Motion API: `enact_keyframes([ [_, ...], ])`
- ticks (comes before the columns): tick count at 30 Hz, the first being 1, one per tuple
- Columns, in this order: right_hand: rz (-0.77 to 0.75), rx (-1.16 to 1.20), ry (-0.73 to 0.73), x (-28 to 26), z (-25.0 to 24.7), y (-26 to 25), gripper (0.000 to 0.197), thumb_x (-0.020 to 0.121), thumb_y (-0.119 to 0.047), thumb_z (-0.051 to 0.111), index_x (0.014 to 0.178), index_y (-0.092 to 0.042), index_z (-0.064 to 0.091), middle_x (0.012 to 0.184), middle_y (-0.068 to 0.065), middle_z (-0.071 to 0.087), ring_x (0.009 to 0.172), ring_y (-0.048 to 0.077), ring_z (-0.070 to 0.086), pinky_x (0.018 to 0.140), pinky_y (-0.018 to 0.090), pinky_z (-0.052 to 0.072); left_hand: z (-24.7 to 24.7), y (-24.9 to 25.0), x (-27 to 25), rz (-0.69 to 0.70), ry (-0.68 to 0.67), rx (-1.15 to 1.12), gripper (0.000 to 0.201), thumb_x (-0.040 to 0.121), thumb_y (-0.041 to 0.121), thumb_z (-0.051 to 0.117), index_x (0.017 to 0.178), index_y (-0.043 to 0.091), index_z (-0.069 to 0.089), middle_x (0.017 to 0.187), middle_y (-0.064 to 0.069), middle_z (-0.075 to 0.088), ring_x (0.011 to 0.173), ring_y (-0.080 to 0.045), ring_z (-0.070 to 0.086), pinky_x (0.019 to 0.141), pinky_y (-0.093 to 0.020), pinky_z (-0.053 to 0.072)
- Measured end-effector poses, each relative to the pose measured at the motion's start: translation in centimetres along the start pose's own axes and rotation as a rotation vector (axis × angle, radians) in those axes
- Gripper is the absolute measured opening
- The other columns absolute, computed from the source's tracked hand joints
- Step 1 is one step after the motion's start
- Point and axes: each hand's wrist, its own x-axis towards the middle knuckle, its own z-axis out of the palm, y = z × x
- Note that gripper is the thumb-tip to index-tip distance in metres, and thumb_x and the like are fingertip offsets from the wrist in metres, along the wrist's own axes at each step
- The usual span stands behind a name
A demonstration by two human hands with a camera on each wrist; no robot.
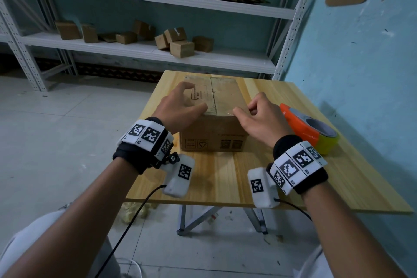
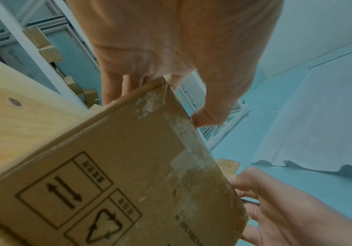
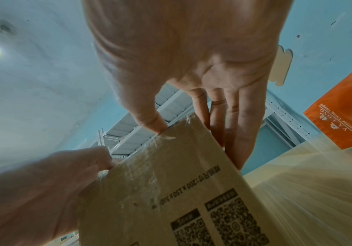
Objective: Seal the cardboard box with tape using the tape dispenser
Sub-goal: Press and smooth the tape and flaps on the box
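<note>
One wooden table [image 1: 293, 171] (pale), blue wall [image 1: 361, 52], shelving [image 1: 144, 51]

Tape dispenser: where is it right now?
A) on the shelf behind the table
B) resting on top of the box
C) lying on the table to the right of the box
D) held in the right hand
C: the orange tape dispenser lies on the table right of the box, while both hands, left hand and right hand, are at the box's top near edge.
</note>
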Motion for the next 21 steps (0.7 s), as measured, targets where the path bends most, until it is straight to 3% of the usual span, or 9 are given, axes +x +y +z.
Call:
enact_keyframes([
  [3,-0.016,0.043,-0.006,-0.1,-0.2,0.3,0.034,0.091,-0.041,0.058,0.103,-0.01,0.051,0.089,0.005,0.06,0.083,0.025,0.061,0.065,0.032,0.049,-0.2,-0.1,0.0,-0.002,-0.011,-0.027,0.055,0.088,0.027,0.062,0.137,0.028,0.037,0.119,-0.001,0.052,0.1,-0.019,0.057,0.074,-0.026,0.053],
  [6,-0.047,0.072,-0.018,-0.2,-0.4,0.6,0.029,0.093,-0.036,0.057,0.104,-0.01,0.052,0.09,0.003,0.059,0.084,0.021,0.059,0.065,0.026,0.046,-0.5,-0.3,0.0,0.013,-0.023,-0.037,0.053,0.087,0.027,0.062,0.135,0.029,0.039,0.119,-0.001,0.054,0.104,-0.021,0.057,0.085,-0.038,0.055],
  [11,-0.074,0.111,-0.06,-0.2,-0.7,1.2,0.025,0.094,-0.033,0.057,0.106,-0.012,0.051,0.094,0.001,0.058,0.082,0.017,0.059,0.063,0.024,0.047,-0.7,-0.7,-0.2,0.023,-0.04,-0.061,0.052,0.087,0.028,0.061,0.135,0.031,0.04,0.122,-0.002,0.055,0.106,-0.021,0.057,0.087,-0.042,0.054],
  [15,-0.086,0.112,-0.073,-0.2,-0.5,1.4,0.023,0.096,-0.033,0.053,0.105,-0.012,0.05,0.094,0.004,0.061,0.084,0.023,0.063,0.07,0.035,0.053,-0.6,-0.8,-0.3,0.011,-0.04,-0.065,0.05,0.089,0.028,0.059,0.135,0.031,0.039,0.128,-0.004,0.053,0.106,-0.021,0.057,0.085,-0.038,0.055],
  [18,-0.072,0.066,-0.036,-0.2,-0.1,1.1,0.031,0.094,-0.041,0.055,0.103,-0.012,0.05,0.092,0.007,0.062,0.083,0.023,0.063,0.072,0.04,0.055,-0.1,-0.8,-0.1,0.018,-0.01,-0.04,0.053,0.089,0.03,0.061,0.136,0.03,0.038,0.131,-0.004,0.051,0.103,-0.018,0.056,0.07,-0.024,0.052],
  [21,-0.053,-0.017,-0.001,-0.1,0.2,0.7,0.043,0.089,-0.056,0.057,0.099,-0.015,0.048,0.087,0.002,0.059,0.073,0.018,0.059,0.06,0.034,0.05,0.4,-0.6,0.0,0.027,0.041,0.035,0.058,0.087,0.036,0.063,0.139,0.027,0.038,0.133,-0.003,0.049,0.099,-0.015,0.05,0.06,-0.016,0.042],
])
